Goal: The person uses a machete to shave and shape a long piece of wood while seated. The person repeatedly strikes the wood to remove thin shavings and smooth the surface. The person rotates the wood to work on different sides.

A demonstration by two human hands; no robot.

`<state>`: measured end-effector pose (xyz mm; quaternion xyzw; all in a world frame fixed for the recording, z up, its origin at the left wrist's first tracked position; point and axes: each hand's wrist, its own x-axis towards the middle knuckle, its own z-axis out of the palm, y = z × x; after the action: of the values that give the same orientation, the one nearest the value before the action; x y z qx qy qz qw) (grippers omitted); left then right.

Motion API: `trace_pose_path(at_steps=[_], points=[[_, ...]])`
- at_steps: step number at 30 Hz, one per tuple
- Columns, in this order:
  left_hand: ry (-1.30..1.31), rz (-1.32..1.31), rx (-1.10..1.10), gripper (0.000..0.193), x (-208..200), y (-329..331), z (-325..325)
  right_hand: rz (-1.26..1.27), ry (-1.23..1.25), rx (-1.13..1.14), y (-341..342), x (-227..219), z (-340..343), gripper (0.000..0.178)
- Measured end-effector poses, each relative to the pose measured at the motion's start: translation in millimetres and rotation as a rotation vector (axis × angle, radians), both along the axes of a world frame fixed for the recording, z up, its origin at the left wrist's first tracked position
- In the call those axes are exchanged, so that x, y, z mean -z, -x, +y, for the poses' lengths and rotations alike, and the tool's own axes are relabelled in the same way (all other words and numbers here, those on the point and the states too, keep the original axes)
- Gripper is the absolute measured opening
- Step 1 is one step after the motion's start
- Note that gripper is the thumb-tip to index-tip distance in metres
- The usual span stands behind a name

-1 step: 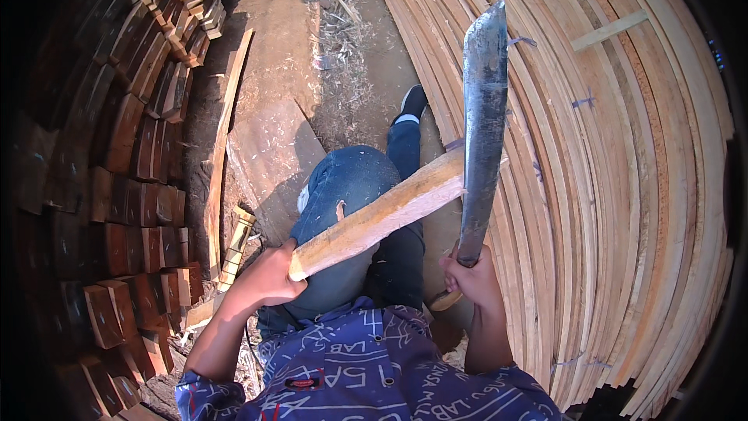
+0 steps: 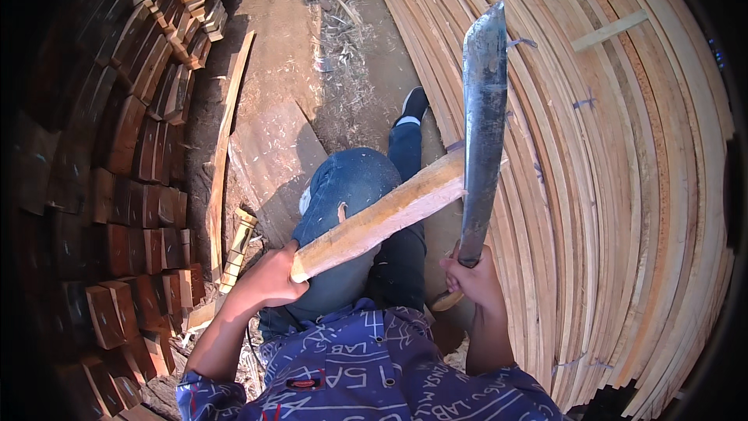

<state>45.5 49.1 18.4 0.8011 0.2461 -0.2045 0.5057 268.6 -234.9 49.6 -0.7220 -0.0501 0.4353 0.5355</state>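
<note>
timber (image 2: pixel 382 222) clasped in our closed left hand (image 2: pixel 273 277); right hand (image 2: pixel 473 274) wrapped round machete (image 2: pixel 483 117); no visible shift, work unchanged

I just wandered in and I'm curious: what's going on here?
A person grips one end of a rough piece of wood in the left hand, the wood slanting across in front of their jeans. The right hand holds a big machete by its handle, blade pointing up. The blade overlaps the wood's far end in this view; whether they touch is unclear. Long boards lie to the right, and shorter timber is stacked on the left.
</note>
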Motion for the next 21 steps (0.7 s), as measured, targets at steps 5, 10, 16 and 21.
trace_pose_path(at_steps=[5, 10, 16, 21], points=[[0.026, -0.014, -0.001, 0.047, 3.8, 8.6, -1.8, 0.127, -0.113, -0.023, -6.7, 3.2, -0.8, 0.027], [-0.009, -0.029, 0.006, 0.052, 1.7, 2.6, -1.7, -0.066, 0.028, 0.033, -7.0, -2.9, 7.2, 0.022], [0.002, -0.029, -0.074, 0.048, -2.2, 0.8, -8.0, -0.294, -0.008, 0.280, -26.5, -20.3, 1.4, 0.023], [-0.035, -0.049, -0.043, 0.048, -3.8, -3.4, -7.3, -0.301, 0.070, 0.265, -22.0, -12.1, -2.9, 0.025]])
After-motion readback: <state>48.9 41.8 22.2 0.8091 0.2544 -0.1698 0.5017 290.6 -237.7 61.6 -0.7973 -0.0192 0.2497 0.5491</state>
